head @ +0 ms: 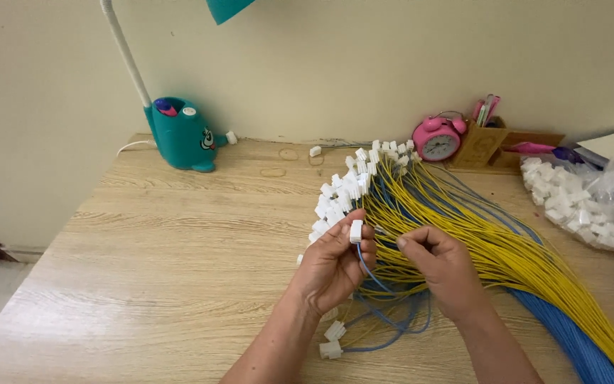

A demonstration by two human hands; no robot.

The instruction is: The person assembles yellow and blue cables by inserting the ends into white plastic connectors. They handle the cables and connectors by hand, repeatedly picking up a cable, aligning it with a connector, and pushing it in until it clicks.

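My left hand (334,267) pinches a small white plastic connector (356,231) with a blue wire (366,274) trailing down from it. My right hand (440,267) sits just to the right, its fingers pinched on thin wires coming out of the bundle. A big bundle of yellow wires (492,238) and blue wires (570,341) fans across the wooden table (165,249); many of their ends carry white connectors (346,188). Two finished white connectors (332,341) on blue wires lie below my left wrist.
A clear bag of loose white connectors (591,206) lies at the right edge. A teal desk lamp base (181,135), a pink alarm clock (438,139) and a wooden pen holder (481,142) stand along the back wall. The table's left edge drops to the floor.
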